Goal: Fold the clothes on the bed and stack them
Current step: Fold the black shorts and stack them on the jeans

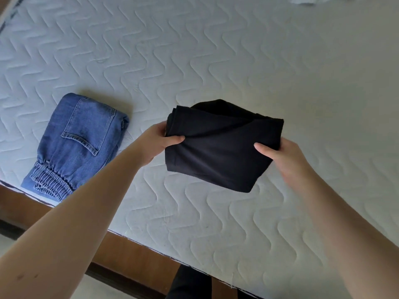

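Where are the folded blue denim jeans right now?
In the head view, the folded blue denim jeans lie at the left on the white quilted mattress, by its near edge, apart from the folded black garment held to their right.

Bed: quilted white mattress (216, 61) on a brown wooden frame (138, 253).
Nine o'clock: folded blue jeans (79, 141) lying flat near the edge.
One o'clock: pale crumpled cloth (306, 0), mostly cut off.
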